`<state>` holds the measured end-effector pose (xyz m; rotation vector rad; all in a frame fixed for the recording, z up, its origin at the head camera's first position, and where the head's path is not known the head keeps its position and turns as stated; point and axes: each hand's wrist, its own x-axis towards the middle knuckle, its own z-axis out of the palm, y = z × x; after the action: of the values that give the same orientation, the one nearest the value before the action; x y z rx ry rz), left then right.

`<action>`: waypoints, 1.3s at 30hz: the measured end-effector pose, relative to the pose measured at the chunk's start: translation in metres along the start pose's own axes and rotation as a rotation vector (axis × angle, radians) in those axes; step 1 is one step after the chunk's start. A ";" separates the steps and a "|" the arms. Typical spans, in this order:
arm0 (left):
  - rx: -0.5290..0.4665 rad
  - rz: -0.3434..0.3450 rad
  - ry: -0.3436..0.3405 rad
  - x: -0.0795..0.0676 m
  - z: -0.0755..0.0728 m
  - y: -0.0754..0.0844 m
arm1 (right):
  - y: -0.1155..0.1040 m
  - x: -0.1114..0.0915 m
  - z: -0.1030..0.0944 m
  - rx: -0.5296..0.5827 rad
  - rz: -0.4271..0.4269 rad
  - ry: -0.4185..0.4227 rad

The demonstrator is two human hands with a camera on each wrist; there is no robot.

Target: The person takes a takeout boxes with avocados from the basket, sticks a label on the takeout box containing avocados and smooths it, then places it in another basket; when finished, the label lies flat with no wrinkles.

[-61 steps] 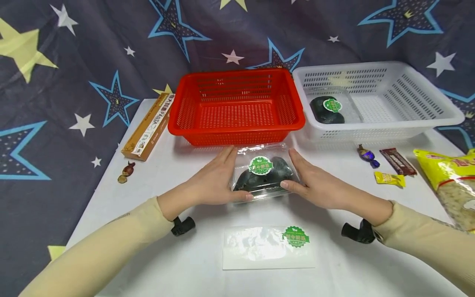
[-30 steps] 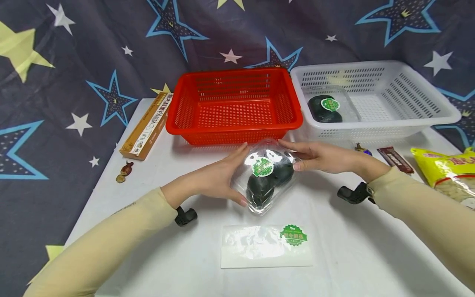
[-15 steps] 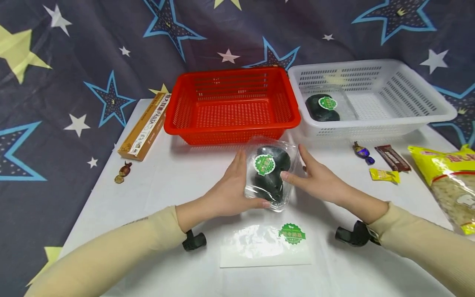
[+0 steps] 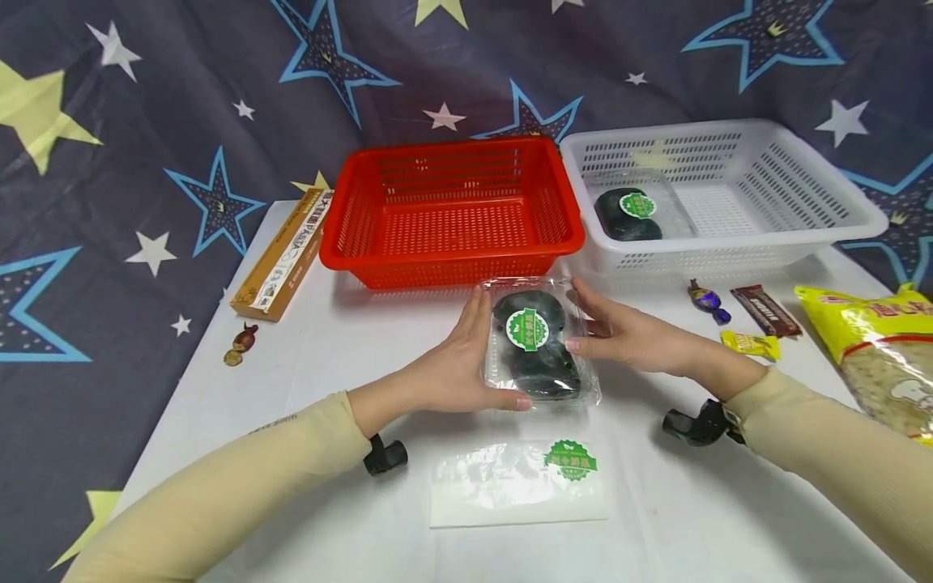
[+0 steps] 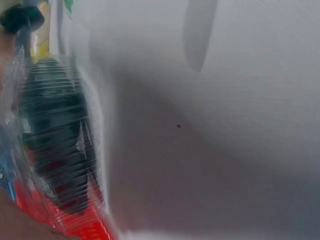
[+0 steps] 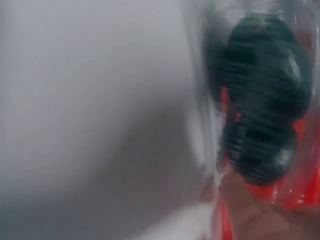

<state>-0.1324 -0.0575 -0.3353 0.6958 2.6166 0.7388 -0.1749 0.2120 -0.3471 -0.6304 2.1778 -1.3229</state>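
Note:
A clear plastic box (image 4: 510,356) with dark green rounded fruit inside stands in front of the red basket, held between both hands in the head view. A round green-and-white sticker (image 4: 527,329) on it reads sideways. My left hand (image 4: 452,364) grips the box's left side, its thumb along the near edge. On the right side my right hand (image 4: 634,334) pinches it, thumb on the front face. The left wrist view shows the ribbed box wall (image 5: 55,125); the right wrist view, blurred, shows the fruit (image 6: 265,75) through the plastic. Below lies a white sheet (image 4: 503,490) with a green sticker.
A red basket (image 4: 452,263) and a white basket (image 4: 736,239) stand behind; the white one holds a similar fruit box (image 4: 637,212). At left are a pasta box (image 4: 283,257) and a wrapped candy (image 4: 242,343). Candies (image 4: 705,300) and a yellow bag (image 4: 875,356) lie right.
Between my hands the box has turned from lying sideways to longer side upright, and its sticker now reads sideways. My right hand shifted its hold. The baskets have stayed in place.

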 end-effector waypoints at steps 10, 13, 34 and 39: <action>-0.036 0.026 0.010 -0.001 0.003 -0.007 | -0.001 -0.017 0.016 -0.093 0.123 0.069; -0.055 0.011 0.014 -0.003 0.004 -0.009 | -0.002 -0.022 0.020 -0.034 0.115 0.076; -0.050 -0.001 -0.011 0.001 0.005 -0.005 | 0.002 -0.021 0.007 0.129 -0.049 -0.031; 0.059 0.097 0.096 0.007 -0.003 0.000 | -0.001 -0.027 0.009 0.091 -0.038 0.002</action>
<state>-0.1397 -0.0549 -0.3341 0.8287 2.7174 0.7423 -0.1485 0.2228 -0.3446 -0.6385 2.1035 -1.4343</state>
